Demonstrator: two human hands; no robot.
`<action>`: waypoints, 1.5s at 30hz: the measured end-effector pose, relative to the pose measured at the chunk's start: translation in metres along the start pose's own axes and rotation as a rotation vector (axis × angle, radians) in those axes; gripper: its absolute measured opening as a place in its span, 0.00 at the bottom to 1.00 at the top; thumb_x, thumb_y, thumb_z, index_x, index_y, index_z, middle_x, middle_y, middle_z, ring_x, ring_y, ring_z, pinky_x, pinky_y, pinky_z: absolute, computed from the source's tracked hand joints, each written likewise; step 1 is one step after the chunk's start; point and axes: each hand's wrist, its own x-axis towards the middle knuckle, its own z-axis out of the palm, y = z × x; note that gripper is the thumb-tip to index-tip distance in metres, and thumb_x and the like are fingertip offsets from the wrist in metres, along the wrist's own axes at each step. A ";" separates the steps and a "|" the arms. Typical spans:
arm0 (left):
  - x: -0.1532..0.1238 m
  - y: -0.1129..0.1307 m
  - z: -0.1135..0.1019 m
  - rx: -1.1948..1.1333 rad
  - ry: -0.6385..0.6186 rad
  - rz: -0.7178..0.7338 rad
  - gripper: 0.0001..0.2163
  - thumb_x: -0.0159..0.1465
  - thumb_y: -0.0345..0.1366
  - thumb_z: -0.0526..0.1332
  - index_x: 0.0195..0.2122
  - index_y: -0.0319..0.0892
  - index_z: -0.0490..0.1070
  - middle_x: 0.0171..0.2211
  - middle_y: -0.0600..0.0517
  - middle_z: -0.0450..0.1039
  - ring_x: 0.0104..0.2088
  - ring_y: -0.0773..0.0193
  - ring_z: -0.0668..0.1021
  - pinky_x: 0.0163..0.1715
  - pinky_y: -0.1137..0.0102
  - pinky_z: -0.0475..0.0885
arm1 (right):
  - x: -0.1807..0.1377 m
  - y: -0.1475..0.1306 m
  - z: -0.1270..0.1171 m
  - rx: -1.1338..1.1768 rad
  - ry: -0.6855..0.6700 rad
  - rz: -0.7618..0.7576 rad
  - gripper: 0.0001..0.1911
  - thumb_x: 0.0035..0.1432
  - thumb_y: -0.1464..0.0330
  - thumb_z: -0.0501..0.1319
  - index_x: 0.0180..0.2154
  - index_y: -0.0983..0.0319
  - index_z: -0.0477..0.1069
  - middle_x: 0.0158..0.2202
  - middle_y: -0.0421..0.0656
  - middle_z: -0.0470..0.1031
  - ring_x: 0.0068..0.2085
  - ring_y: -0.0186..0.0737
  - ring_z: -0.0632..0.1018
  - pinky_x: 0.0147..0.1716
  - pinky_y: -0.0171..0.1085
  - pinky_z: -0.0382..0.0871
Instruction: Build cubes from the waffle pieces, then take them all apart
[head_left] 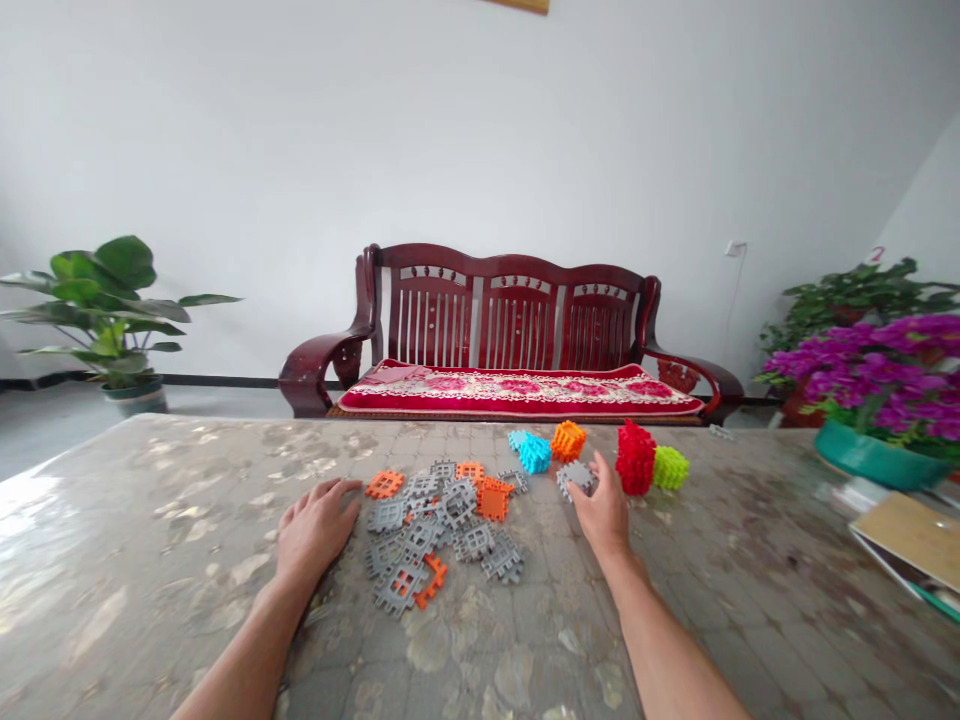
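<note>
My left hand (319, 525) lies flat on the table, fingers loosely stretched out, just left of a pile of grey interlocking tiles (420, 530) mixed with orange ones. Thumb and fingers of my right hand (604, 512) are round the edge of a grey interlocking tile (576, 478) at the table's surface. Behind that tile sit an orange block (568, 441) and a blue block (535, 454). Just beyond my right hand stands a tall red block (635, 458), with a lime green block (670, 468) to its right. An orange tile (386, 484) lies near my left fingertips.
The table (187, 600) has a patterned, shiny cover. At its right side are a teal planter (877, 458) with purple flowers and a brown-covered book or folder (911, 535). A wooden bench (517, 310) with a red cushion stands behind the table.
</note>
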 end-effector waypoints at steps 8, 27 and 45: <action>0.000 -0.001 0.002 -0.007 0.000 0.009 0.19 0.65 0.43 0.50 0.54 0.53 0.73 0.60 0.50 0.69 0.59 0.50 0.70 0.59 0.53 0.62 | 0.002 0.006 0.006 -0.018 0.016 -0.031 0.35 0.51 0.58 0.61 0.59 0.65 0.63 0.47 0.54 0.75 0.48 0.52 0.75 0.49 0.48 0.68; -0.002 0.002 -0.001 -0.022 0.009 0.004 0.19 0.64 0.42 0.51 0.52 0.53 0.75 0.58 0.49 0.71 0.57 0.50 0.72 0.58 0.54 0.64 | -0.036 -0.069 -0.002 0.191 -0.485 -0.374 0.14 0.55 0.64 0.66 0.44 0.58 0.74 0.43 0.45 0.76 0.45 0.45 0.76 0.47 0.43 0.71; -0.005 0.006 -0.005 -0.052 0.005 -0.010 0.19 0.64 0.40 0.50 0.53 0.53 0.74 0.59 0.50 0.70 0.58 0.51 0.71 0.59 0.54 0.61 | -0.062 -0.103 -0.004 0.074 -0.655 -0.474 0.10 0.55 0.69 0.63 0.40 0.56 0.77 0.39 0.42 0.77 0.44 0.42 0.75 0.47 0.40 0.68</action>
